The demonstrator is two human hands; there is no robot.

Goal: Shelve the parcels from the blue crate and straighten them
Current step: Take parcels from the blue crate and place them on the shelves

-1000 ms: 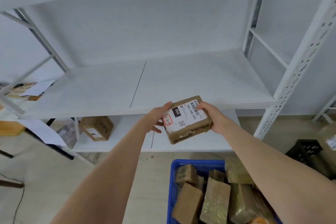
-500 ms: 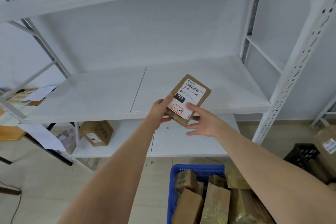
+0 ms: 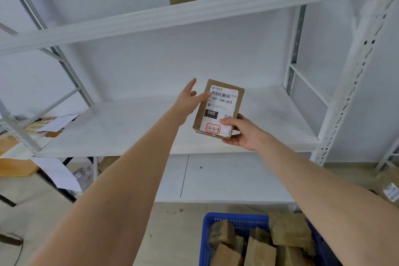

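Placement: labelled cardboard parcel (image 3: 219,108) held upright over the front of the shelf board (image 3: 121,127).
The right hand (image 3: 243,134) pinches its lower right corner, thumb on the label; the left hand (image 3: 187,99), fingers spread, touches its upper left edge; judged light, stiff, smooth; grip opposite edges; open board lies beyond both hands; shelf upright (image 3: 345,101) well right of the right hand.

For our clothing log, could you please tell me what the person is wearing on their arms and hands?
Nothing worn shows: the left hand and right hand have no gloves, rings or watch visible, and the left forearm and right forearm are uncovered to the frame's edge, so no sleeves appear.
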